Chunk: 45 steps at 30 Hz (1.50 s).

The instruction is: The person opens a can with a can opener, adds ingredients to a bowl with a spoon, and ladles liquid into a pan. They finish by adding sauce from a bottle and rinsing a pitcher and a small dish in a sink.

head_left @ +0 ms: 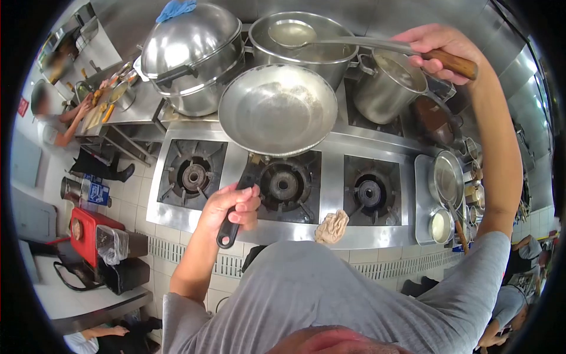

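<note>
My left hand (230, 207) is wrapped round the black handle of a metal frying pan (277, 109), raised above the stove's middle burner. Its inside looks bare apart from a thin shine. My right hand (439, 53) grips the wooden handle of a long ladle (293, 33). The ladle's bowl, which looks to have pale liquid in it, is over a tall open stockpot (330, 56) behind the pan. To the right stands a second pot (389, 88) with liquid inside.
A domed lidded pot (191, 44) stands back left. A crumpled cloth (332, 227) lies on the stove's front edge (277, 235). At right, a tray (421, 200) holds a strainer (448, 177) and a small pale-filled container (440, 226). Other people work at left and lower right.
</note>
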Tool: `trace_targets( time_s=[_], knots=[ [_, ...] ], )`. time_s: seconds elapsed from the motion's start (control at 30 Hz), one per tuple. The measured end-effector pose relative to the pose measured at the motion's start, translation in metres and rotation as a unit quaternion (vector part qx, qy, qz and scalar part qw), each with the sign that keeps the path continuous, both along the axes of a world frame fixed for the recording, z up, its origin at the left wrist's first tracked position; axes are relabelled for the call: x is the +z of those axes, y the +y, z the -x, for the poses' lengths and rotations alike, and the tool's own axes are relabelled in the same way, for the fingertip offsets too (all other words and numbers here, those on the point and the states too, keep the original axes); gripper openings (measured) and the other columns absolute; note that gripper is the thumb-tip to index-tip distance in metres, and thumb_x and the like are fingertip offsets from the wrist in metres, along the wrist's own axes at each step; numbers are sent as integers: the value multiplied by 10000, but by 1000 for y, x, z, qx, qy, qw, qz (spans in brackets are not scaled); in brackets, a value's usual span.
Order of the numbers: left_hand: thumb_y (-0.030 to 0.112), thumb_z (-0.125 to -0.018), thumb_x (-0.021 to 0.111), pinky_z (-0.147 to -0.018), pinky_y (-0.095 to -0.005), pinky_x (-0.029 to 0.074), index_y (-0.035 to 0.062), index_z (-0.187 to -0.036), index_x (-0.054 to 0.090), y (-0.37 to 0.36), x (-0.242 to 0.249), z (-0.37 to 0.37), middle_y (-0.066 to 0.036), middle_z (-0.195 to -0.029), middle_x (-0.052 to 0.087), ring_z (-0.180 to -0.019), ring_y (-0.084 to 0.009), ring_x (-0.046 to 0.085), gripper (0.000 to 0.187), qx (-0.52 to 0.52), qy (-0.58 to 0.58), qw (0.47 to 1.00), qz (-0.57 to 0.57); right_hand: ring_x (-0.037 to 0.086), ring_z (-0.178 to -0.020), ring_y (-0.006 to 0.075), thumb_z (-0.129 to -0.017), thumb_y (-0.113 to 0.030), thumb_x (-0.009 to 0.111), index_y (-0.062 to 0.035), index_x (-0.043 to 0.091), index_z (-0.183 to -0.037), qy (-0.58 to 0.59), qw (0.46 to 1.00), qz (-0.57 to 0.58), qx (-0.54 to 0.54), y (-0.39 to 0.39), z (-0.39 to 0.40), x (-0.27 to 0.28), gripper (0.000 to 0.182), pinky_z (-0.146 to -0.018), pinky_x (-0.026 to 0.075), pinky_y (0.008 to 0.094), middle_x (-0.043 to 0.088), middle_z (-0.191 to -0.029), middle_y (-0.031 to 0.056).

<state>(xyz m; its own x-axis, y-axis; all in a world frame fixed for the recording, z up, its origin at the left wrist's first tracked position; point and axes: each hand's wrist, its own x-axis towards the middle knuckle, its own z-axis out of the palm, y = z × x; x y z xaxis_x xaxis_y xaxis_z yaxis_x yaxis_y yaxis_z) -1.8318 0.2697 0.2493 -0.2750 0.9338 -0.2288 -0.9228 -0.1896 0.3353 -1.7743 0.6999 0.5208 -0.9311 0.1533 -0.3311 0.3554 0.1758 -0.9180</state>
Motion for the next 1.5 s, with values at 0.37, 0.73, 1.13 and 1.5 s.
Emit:
trace_targets(
  time_s=[0.37,0.73,1.13,1.5],
  knots=[
    [134,-1027,506,-467,-214,327,26,-1043,565,-10,13,1,74,-684,478,-464,-8,446,124,-6,13,1000,3,584,-447,105,-875,21,587,57,594,-1286,-1,999,-2,33,-42,-60,-17,413,-331,413,197,651,-748,146],
    [122,-1018,514,-453,-217,314,15,-1044,569,-28,11,-8,70,-683,480,-455,-8,438,123,25,23,999,23,558,-517,86,-802,89,622,57,578,-1331,-16,984,-171,52,-92,-89,-75,532,-483,412,224,665,-749,84],
    [105,-996,544,-428,-218,311,20,-1026,561,-27,5,-2,68,-654,467,-435,-19,434,91,42,27,998,43,556,-645,122,-761,69,671,-14,564,-1375,142,856,-488,96,-76,-78,-60,629,-626,477,285,606,-764,84],
    [97,-958,599,-424,-211,302,16,-974,555,-24,10,4,48,-633,464,-421,-26,404,93,63,37,995,73,547,-442,143,-700,9,637,102,636,-1188,-18,870,-487,76,17,116,-74,497,-465,448,311,595,-577,75]
  ],
)
